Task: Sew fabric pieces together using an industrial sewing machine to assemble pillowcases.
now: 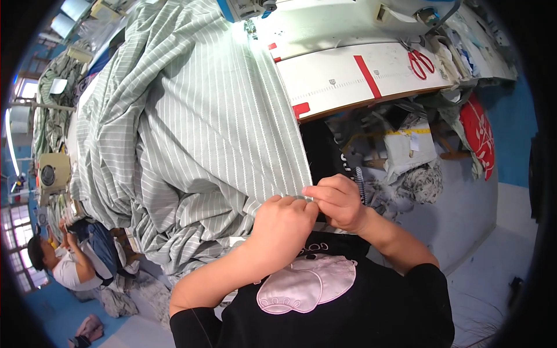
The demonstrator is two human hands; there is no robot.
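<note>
A large grey-green cloth with white stripes (226,116) runs from under the sewing machine head (246,11) down to my lap, its right edge fairly straight. My left hand (286,225) is closed over the near end of that edge, knuckles up. Right beside it, my right hand (337,202) pinches the same edge, its index finger reaching left along the fabric. The fingertips meet close together, and the bit of cloth between them is mostly hidden. Loose folds of the fabric are bunched to the left of my hands.
Red-handled scissors (420,64) lie on the white sewing table (319,81) marked with red tape. Below its edge hangs a white bag (409,153) near bundled patterned fabric (422,182). Another person (78,264) sits at the far left, near more cloth and machines.
</note>
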